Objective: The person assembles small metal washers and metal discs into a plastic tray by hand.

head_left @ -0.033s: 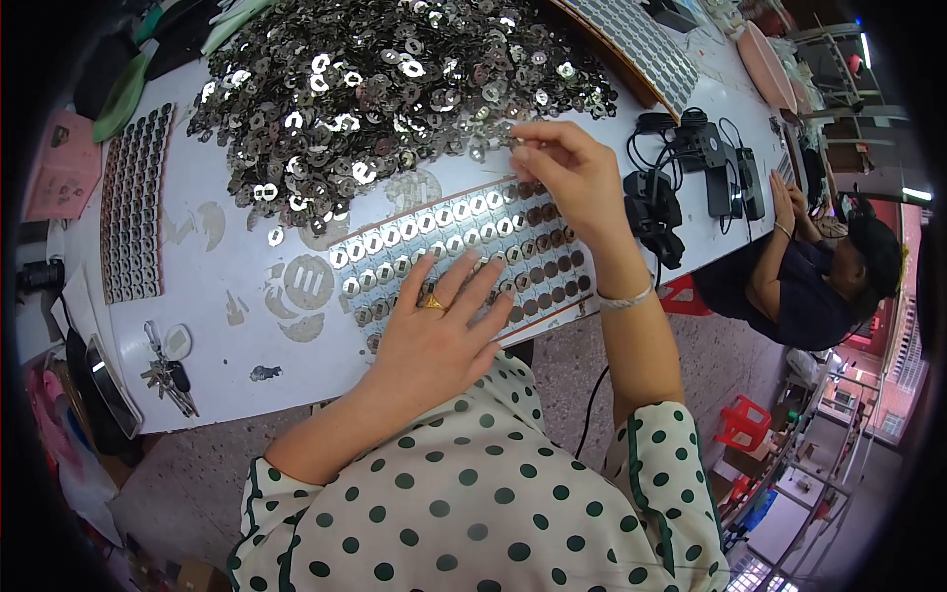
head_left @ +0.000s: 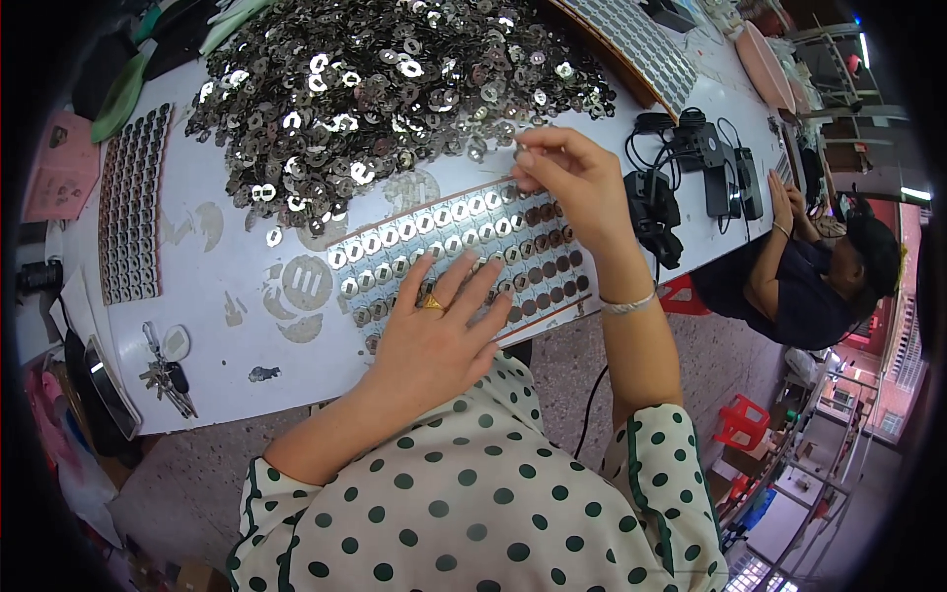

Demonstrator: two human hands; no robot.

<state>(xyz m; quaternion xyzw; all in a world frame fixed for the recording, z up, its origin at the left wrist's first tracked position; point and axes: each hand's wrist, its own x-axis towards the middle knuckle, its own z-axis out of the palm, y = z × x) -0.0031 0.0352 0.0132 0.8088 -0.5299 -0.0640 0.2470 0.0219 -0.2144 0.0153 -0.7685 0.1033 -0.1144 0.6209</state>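
Observation:
My left hand point(head_left: 434, 321) lies with fingers spread on a rectangular panel point(head_left: 422, 229) set with rows of round pieces. Shiny notched metal discs point(head_left: 476, 204) cover its left and far rows, while bare dark circles point(head_left: 546, 273) show at its right. The fingers and palm hide part of the middle rows. Over the panel's far right edge, my right hand point(head_left: 577, 187) pinches a small metal disc point(head_left: 520, 152) between thumb and forefinger, mostly covered by the fingertips. Just beyond it spreads a big heap of loose metal discs point(head_left: 395, 89).
A filled panel point(head_left: 135, 202) lies at left, near keys point(head_left: 168, 380) and a phone point(head_left: 113, 385). Another panel point(head_left: 636, 49) rests at far right. Black cabled devices point(head_left: 656, 212) stand right of my hand. A co-worker point(head_left: 819, 266) sits at the table's right side.
My right hand has come slightly nearer to the panel, its fingertips still pinched together. The left hand stays where it was.

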